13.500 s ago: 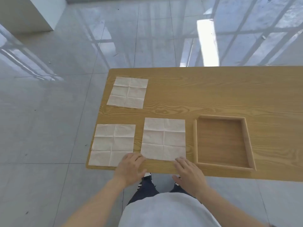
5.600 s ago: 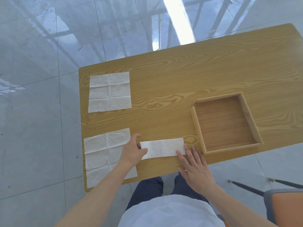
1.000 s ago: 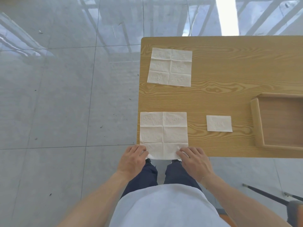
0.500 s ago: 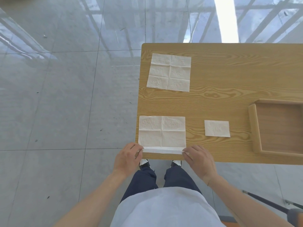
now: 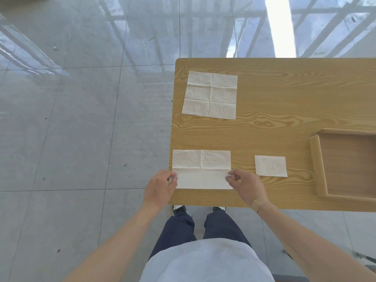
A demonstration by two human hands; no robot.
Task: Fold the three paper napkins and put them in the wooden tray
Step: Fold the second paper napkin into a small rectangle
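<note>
Near napkin [image 5: 201, 169] at bench [image 5: 284, 129] front edge, pinched at corners by left hand [image 5: 159, 188] and right hand [image 5: 246, 185], flap folded over. Small folded one [image 5: 270, 166] beside tray [image 5: 317, 163], flat one [image 5: 210, 95] further back.

Head-worn view, steeply down onto table [image 5: 284, 129].

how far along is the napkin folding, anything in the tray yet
Nothing shows in the visible part of the tray. One napkin is folded small but lies on the table beside the tray. The left hand and right hand are folding the near napkin. The far napkin lies open, untouched.
</note>
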